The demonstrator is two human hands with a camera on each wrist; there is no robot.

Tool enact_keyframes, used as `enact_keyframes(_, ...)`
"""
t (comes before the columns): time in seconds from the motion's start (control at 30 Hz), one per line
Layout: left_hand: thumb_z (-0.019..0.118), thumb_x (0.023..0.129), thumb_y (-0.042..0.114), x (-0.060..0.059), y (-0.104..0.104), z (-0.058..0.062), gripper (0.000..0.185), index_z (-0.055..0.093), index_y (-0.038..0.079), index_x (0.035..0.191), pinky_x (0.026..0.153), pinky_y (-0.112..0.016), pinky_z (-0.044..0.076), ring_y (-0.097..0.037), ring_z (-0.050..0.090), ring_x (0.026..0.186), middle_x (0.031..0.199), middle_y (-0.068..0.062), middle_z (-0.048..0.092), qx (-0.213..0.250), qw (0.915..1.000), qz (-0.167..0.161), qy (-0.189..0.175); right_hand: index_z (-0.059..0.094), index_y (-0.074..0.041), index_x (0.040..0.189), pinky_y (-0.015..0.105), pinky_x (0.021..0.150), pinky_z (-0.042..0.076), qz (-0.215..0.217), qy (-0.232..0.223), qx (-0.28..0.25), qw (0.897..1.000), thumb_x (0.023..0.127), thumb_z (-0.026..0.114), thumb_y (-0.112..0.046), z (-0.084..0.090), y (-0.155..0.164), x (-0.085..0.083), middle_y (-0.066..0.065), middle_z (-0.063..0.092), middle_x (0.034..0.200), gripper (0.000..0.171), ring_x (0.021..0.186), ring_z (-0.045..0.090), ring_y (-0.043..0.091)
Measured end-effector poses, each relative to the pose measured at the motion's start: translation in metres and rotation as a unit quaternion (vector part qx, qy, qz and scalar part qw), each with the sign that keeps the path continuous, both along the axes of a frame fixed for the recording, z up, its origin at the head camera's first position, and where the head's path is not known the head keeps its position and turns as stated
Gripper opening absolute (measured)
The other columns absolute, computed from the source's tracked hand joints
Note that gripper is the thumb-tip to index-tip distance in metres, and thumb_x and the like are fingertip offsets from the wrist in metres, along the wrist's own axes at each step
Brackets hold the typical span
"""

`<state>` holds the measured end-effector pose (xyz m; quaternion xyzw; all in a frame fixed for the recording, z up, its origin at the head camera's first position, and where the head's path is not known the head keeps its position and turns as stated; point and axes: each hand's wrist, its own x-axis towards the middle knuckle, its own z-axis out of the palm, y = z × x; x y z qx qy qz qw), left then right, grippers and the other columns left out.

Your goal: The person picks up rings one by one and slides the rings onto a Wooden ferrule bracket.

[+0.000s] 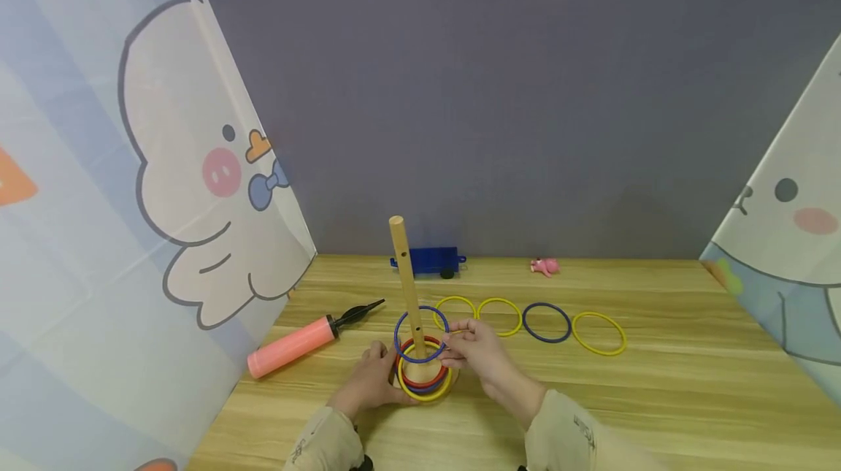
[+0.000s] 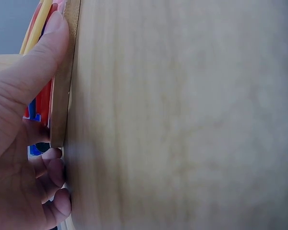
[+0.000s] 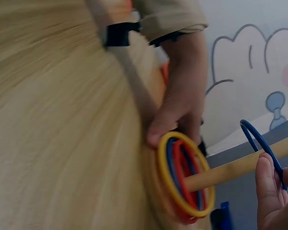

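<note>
The right hand (image 1: 474, 349) pinches a blue ring (image 1: 421, 334) already threaded round the upright wooden peg (image 1: 407, 287), while the left hand (image 1: 374, 377) grips the peg's base (image 1: 422, 373) on the bench (image 1: 657, 398).

Peg (image 1: 405, 281): pale natural wood. Ring (image 1: 421, 325) in the right hand (image 1: 474, 349): blue. Stacked rings (image 1: 424, 381) at the base: yellow, red, blue. Rings along the table's (image 1: 657, 391) far edge: yellow (image 1: 454, 308), yellow (image 1: 500, 315), dark blue (image 1: 547, 322), yellow (image 1: 598, 333). Pump (image 1: 293, 346): pink, black nozzle. Table: light wood grain. Backdrop (image 1: 512, 91): grey-purple. Side panels (image 1: 98, 186): cartoon animal prints, pink cheeks. Sleeves (image 1: 578, 438): beige.
</note>
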<state>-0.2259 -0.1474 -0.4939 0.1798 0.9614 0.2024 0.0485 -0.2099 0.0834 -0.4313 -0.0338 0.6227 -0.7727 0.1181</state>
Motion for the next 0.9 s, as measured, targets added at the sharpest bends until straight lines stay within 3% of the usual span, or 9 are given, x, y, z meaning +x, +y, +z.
enact_keyframes(0.27,0.086,0.062,0.057,0.0,-0.001,-0.002,0.121,0.031,-0.002,0.151,0.068,-0.031,0.03,-0.019,0.031,0.082,0.095,-0.003,0.031,0.014,0.9999,0.001,-0.003,0.047,0.017,0.12,0.033,0.067,0.056,0.021,-0.006,0.038,0.999,0.095,0.058,0.0,-0.036,0.0,-0.003,0.02,0.065,0.09,0.032,0.067,0.067,0.017)
enact_keyframes(0.53,0.087,0.06,0.058,0.002,-0.001,-0.004,0.122,0.032,-0.002,0.15,0.068,-0.033,0.031,-0.02,0.033,0.082,0.095,-0.004,0.034,0.013,0.9999,-0.003,0.003,0.05,0.017,0.119,0.035,0.068,0.056,0.016,0.008,0.07,0.997,0.093,0.059,0.002,-0.05,0.004,-0.006,0.018,0.065,0.092,0.031,0.068,0.067,0.019)
enact_keyframes(0.73,0.087,0.061,0.057,0.001,0.0,-0.003,0.122,0.03,-0.002,0.151,0.068,-0.033,0.028,-0.02,0.032,0.081,0.094,-0.003,0.032,0.015,0.9999,-0.003,0.0,0.053,0.018,0.116,0.041,0.068,0.056,-0.014,0.028,0.09,0.995,0.091,0.058,0.003,-0.049,0.018,-0.014,0.017,0.062,0.093,0.03,0.07,0.068,0.025)
enact_keyframes(0.9,0.087,0.061,0.056,0.0,-0.001,-0.003,0.122,0.029,-0.001,0.152,0.068,-0.032,0.027,-0.02,0.031,0.081,0.095,-0.003,0.031,0.015,0.9999,-0.001,-0.004,0.054,0.017,0.115,0.037,0.061,0.056,-0.071,0.017,0.119,0.99,0.09,0.057,0.005,-0.055,0.039,-0.027,0.017,0.06,0.09,0.028,0.063,0.065,0.022)
